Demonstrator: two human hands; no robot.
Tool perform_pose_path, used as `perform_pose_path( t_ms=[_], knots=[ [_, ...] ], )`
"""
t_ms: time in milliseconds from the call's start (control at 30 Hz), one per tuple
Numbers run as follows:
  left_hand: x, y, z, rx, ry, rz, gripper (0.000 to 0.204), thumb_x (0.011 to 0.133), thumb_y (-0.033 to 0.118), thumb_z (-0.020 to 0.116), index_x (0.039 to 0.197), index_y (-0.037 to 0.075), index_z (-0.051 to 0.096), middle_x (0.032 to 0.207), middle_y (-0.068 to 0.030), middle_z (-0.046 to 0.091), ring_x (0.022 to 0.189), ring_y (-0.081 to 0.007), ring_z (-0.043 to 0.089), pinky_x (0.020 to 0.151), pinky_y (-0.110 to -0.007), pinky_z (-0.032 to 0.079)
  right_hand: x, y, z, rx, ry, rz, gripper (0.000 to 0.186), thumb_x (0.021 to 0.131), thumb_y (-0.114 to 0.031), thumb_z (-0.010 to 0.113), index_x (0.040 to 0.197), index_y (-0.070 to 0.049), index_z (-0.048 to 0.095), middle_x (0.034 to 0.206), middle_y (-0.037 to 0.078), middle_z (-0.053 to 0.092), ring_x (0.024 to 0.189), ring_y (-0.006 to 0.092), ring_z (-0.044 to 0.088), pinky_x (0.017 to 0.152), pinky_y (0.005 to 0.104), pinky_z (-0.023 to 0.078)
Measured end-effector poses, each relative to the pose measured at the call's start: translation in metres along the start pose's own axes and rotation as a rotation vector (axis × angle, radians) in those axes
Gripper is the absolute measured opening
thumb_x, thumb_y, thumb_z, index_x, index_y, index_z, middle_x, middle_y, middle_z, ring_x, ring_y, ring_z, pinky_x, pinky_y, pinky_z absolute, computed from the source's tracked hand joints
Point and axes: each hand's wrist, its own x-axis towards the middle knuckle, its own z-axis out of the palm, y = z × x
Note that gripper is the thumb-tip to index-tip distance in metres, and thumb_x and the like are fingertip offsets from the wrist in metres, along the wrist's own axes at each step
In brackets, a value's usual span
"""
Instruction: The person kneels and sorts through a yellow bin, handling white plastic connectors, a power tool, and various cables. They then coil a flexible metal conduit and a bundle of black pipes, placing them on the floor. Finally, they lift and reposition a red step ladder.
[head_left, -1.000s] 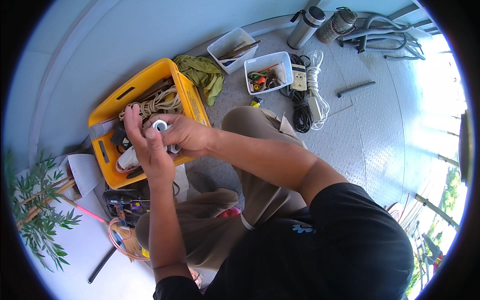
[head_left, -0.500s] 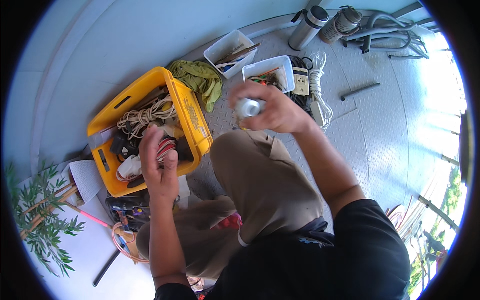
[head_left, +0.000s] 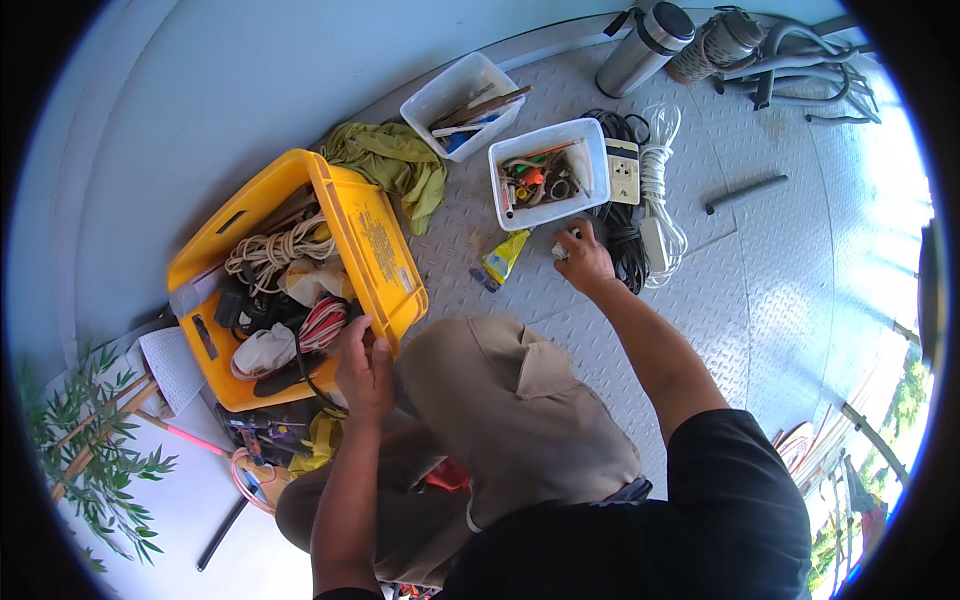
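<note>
My right hand is closed on a small white plastic fitting, mostly hidden by the fingers, low over the metal floor beside coiled black cable. A crumpled yellow packet lies left of that hand, and a clear tub of small tools and parts stands just beyond it. My left hand is open, fingers slightly curled and apart, at the front edge of the yellow crate, which holds rope, a black device and bundled wires. My bent knee is between the hands.
A second tub, green cloth, two flasks, bent grey tubes, a power strip, white cord and a short pipe surround the area. A leafy plant and drill are at left.
My hands have parted. My right hand has moved away from the crate with the white fitting, out and down beside the tubs. My left hand has let go and dropped toward the crate's front edge.
</note>
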Motion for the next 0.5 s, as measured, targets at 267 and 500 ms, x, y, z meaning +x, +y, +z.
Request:
perform_pose_path(
  t_ms=[267, 500],
  knots=[
    [-0.005, -0.004, 0.020, 0.118, 0.154, -0.006, 0.036, 0.102, 0.027, 0.053, 0.126, -0.001, 0.058, 0.101, -0.0165, 0.069, 0.083, -0.0323, 0.069, 0.074, -0.040, 0.055, -0.002, 0.001, -0.003, 0.060, -0.052, 0.013, 0.052, 0.073, -0.019, 0.077, 0.123, -0.020, 0.063, 0.134, 0.014, 0.046, 0.107, 0.0395, 0.064, 0.089, 0.0490, 0.057],
    [-0.008, -0.006, 0.019, 0.129, 0.117, -0.036, 0.039, 0.098, 0.029, 0.060, 0.123, -0.001, 0.058, 0.099, -0.0168, 0.069, 0.082, -0.0325, 0.070, 0.071, -0.041, 0.055, -0.003, 0.001, 0.001, 0.079, 0.022, -0.016, 0.052, 0.070, -0.018, 0.078, 0.121, -0.020, 0.065, 0.134, 0.014, 0.046, 0.107, 0.0392, 0.064, 0.089, 0.0490, 0.057]
  ],
)
